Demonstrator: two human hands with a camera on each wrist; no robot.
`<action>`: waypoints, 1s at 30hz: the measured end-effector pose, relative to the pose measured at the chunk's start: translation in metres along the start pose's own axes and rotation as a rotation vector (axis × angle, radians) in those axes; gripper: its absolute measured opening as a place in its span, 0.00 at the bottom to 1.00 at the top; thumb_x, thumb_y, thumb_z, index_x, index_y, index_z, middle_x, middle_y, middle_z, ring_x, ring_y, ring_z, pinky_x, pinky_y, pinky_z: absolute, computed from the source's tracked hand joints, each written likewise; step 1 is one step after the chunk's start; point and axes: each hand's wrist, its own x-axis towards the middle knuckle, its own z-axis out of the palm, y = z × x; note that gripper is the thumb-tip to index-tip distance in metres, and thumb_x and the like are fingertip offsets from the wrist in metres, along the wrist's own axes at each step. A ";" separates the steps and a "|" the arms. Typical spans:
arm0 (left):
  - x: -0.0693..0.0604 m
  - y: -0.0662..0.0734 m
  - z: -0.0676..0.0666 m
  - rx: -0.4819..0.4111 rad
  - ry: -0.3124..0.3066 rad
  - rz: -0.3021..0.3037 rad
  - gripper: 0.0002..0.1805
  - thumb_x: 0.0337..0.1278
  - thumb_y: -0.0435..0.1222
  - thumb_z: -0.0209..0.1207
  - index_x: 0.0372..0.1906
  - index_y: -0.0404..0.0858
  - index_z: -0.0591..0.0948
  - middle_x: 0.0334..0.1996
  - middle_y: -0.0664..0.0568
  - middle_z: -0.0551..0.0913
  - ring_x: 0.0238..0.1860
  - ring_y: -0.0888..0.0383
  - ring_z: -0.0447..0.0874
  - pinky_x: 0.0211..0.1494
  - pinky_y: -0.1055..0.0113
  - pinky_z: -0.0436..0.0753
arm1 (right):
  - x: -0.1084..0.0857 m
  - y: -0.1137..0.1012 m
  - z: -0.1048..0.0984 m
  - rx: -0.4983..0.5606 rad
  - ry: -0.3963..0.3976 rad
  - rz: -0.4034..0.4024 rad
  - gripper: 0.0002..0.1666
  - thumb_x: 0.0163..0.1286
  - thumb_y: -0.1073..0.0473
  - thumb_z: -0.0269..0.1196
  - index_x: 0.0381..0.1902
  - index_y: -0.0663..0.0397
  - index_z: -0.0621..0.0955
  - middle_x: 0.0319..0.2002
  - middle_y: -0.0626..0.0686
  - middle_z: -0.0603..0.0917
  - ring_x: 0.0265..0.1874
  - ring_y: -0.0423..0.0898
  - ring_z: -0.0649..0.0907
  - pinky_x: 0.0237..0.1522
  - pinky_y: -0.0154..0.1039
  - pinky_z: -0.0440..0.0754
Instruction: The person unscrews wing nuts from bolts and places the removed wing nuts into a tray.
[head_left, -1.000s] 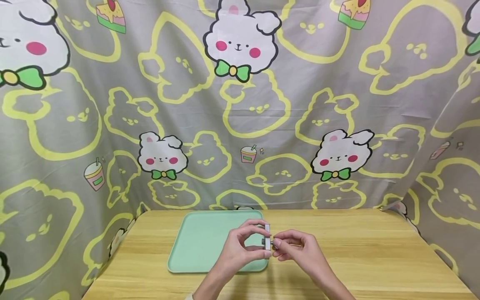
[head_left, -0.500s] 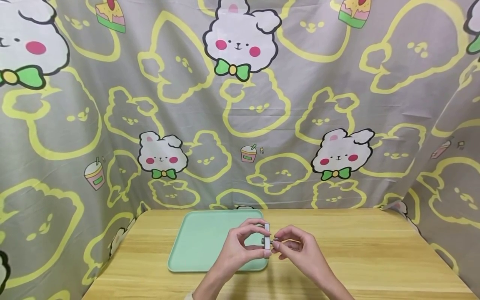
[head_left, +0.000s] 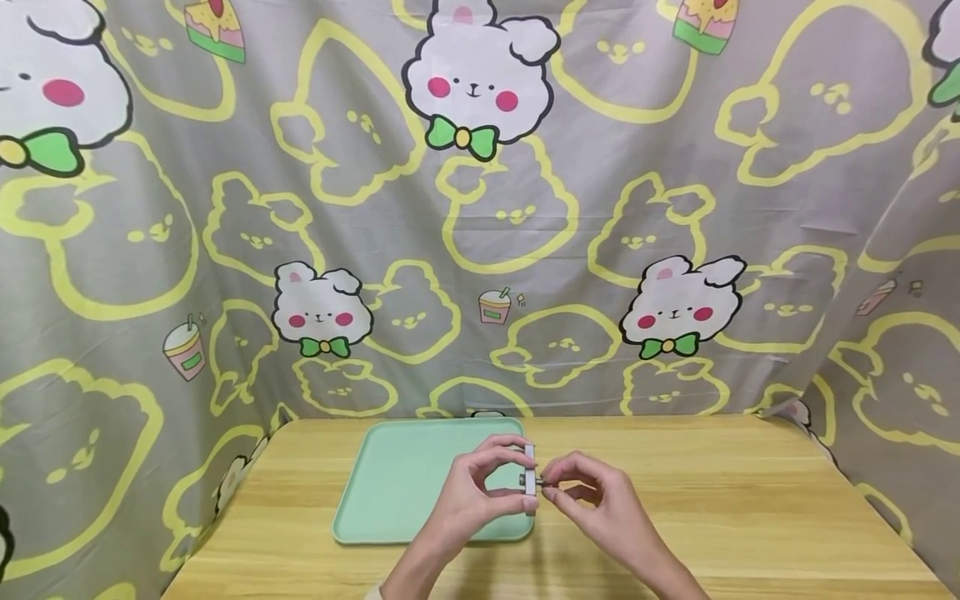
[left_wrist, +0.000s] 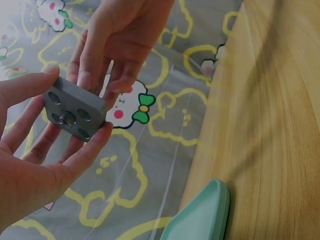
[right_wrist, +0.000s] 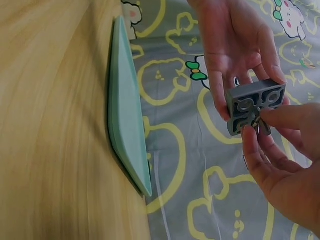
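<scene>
My left hand (head_left: 471,490) holds a small grey square block (left_wrist: 82,100) by its edges, between thumb and fingers, raised above the table. In the left wrist view its face shows round holes near the corners and a metal screw end (left_wrist: 67,118) in the middle. The opposite face, seen in the right wrist view, is hollowed with ribs and rings. There my right hand (right_wrist: 295,175) pinches a small metal piece (right_wrist: 257,123) at the block's centre between thumb and forefinger. The fingertips partly cover that piece, so its full shape is hidden.
A light green tray (head_left: 397,487) lies on the wooden table (head_left: 750,500), left of the hands and partly behind the left one. A grey curtain (head_left: 555,367) with cartoon rabbits hangs along the back and both sides.
My right fingers and thumb have shifted round the small metal piece, and more of it shows beside the block. The left hand keeps its grip. The head view has shifted slightly.
</scene>
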 end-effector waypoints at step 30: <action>0.000 0.000 0.002 0.030 0.009 0.000 0.21 0.48 0.23 0.75 0.49 0.23 0.83 0.63 0.31 0.72 0.65 0.45 0.73 0.55 0.48 0.88 | 0.003 -0.005 -0.010 0.163 -0.006 0.304 0.18 0.73 0.58 0.68 0.52 0.67 0.82 0.45 0.62 0.85 0.40 0.52 0.90 0.40 0.46 0.92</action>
